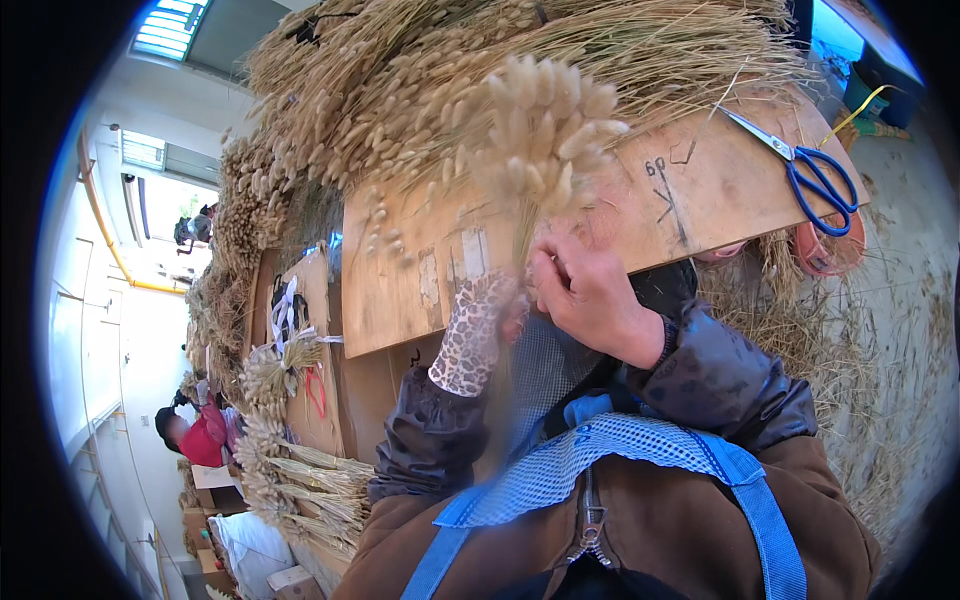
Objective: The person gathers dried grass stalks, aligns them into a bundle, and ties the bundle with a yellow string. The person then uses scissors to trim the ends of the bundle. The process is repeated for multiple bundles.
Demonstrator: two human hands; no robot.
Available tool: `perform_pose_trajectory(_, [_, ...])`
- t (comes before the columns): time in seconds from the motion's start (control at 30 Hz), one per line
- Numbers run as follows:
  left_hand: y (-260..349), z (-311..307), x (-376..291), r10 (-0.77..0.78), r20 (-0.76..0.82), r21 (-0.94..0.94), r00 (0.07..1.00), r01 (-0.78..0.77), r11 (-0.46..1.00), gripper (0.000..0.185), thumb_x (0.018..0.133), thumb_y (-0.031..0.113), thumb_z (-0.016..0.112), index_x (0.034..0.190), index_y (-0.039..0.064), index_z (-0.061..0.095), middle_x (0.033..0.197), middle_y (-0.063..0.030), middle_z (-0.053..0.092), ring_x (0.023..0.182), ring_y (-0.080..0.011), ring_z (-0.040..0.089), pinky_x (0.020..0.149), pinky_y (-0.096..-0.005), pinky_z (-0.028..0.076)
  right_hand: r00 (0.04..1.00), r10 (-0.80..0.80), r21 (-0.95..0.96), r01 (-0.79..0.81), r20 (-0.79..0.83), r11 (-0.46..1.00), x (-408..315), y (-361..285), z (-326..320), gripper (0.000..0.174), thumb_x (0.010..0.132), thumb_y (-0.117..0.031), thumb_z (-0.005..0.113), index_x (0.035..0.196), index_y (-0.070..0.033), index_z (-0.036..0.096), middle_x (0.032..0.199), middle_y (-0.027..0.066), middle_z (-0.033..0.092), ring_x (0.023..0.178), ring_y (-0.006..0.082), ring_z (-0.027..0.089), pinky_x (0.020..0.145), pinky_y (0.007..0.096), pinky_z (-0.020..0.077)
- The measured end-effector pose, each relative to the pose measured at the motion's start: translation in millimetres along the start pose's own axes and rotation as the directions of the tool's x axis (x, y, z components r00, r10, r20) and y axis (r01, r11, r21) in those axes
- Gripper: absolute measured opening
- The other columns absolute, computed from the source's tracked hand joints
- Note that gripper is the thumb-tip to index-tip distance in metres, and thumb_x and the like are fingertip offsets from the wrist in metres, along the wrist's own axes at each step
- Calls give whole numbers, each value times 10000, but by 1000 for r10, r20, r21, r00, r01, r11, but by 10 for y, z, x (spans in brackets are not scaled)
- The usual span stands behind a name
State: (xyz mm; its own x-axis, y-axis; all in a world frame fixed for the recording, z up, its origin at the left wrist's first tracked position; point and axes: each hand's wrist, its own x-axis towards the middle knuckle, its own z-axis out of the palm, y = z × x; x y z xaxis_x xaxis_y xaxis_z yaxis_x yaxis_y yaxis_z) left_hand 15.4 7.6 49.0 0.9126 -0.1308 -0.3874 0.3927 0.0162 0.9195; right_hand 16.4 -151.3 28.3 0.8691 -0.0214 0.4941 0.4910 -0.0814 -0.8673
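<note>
My left hand (484, 322), in a leopard-print fingerless glove, grips the stems of a bunch of dried bunny-tail grass (551, 124). The fluffy heads point away from me over the wooden board, and the blurred stems run down past my wrist. Beside the stems, just below the heads, is my right hand (585, 292), bare with curled fingers. Whether it pinches a stem or a thin tie is too blurred to tell. Scissors with blue handles (821, 176) rest on the board's right end, blades partly apart.
A large heap of dried bunny-tail grass (420, 82) covers the far side of the wooden board (405, 300). Tied bundles (322, 487) lie at left, near white ties (285, 315). An orange bucket (832, 251) stands below right among fallen straw. Another person (202, 435) is at far left.
</note>
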Motion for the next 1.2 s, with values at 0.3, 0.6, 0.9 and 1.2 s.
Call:
perform_pose_trajectory(0.3, [-3, 99, -67, -29, -80, 20, 996, 31, 999, 219, 915, 257, 538, 990, 52, 559, 663, -12, 490, 494, -87, 438, 428, -215, 353, 973, -63, -141, 31, -223, 989, 119, 116, 92, 82, 830, -101, 571, 867, -28, 564, 636, 129, 581, 572, 306, 582, 513, 383, 451])
perform_pose_trajectory(0.6, [0, 187, -107, -32, -55, 16, 998, 33, 999, 241, 908, 253, 546, 979, 24, 568, 677, -30, 509, 511, -100, 457, 446, -210, 371, 954, 197, 93, -180, -224, 979, 193, 108, 143, 113, 856, -113, 550, 857, -6, 583, 583, 103, 593, 550, 262, 611, 507, 364, 455])
perform_pose_trajectory(0.9, [-10, 265, -125, -44, -90, 33, 995, 47, 998, 222, 912, 244, 531, 945, 26, 559, 686, -38, 518, 520, -104, 467, 447, -208, 382, 956, 142, -10, -149, -258, 989, 163, 147, 193, 153, 848, -150, 573, 876, -1, 589, 616, 154, 607, 555, 308, 608, 536, 393, 470])
perform_pose_trajectory(1.2, [5, 210, -126, -77, -66, 6, 995, 78, 997, 237, 923, 269, 516, 925, 35, 552, 678, -34, 503, 520, -122, 463, 462, -233, 378, 974, 91, 114, -68, -209, 991, 118, 170, 166, 119, 873, -126, 540, 874, -13, 577, 559, 110, 585, 529, 275, 606, 507, 379, 458])
